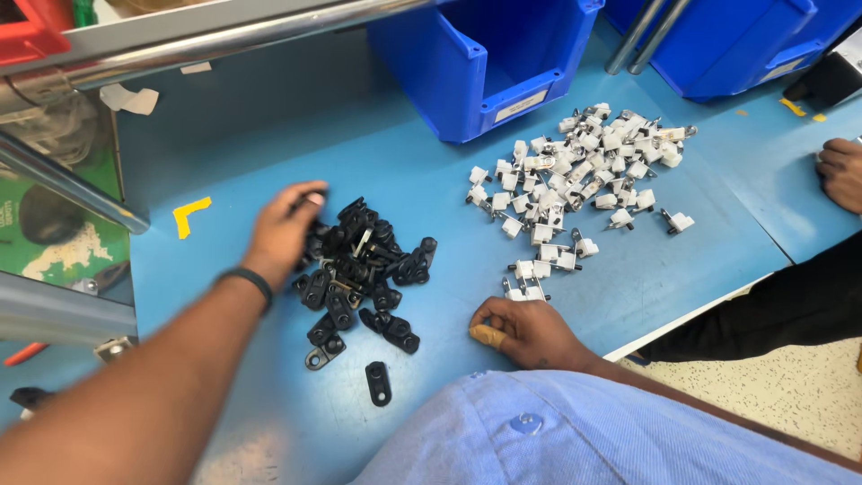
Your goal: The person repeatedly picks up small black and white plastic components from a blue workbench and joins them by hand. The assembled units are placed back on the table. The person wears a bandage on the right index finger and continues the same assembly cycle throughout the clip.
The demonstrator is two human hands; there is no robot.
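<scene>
Blue and smooth, the workbench top (269, 180) fills most of the head view, and its front edge runs diagonally at the lower right, with speckled floor beyond it. On the left part lies a heap of black plastic brackets (359, 274), flat pieces with rounded ends and small holes, some with a bit of metal. The left hand (283, 229) rests on the left side of this heap, fingers curled down into the pieces; whether it already grips one I cannot tell, because the fingertips are blurred. A dark band sits on its wrist. One single black bracket (378, 383) lies apart, near the front.

To the right spreads a looser heap of white plastic clips (579, 171), small blocky shapes with thin metal pins. The right hand (521, 328) lies just below the nearest white clips, fingers bent inward and pinching a few white pieces against the table.

Between the two heaps stays a free strip of blue surface. Behind the white clips stands an open blue bin (476, 63), and a second blue bin (736, 40) is at the far right. A metal rail (224, 40) crosses the top left. Another person's hand (842, 171) rests at the right edge, well apart from both heaps
</scene>
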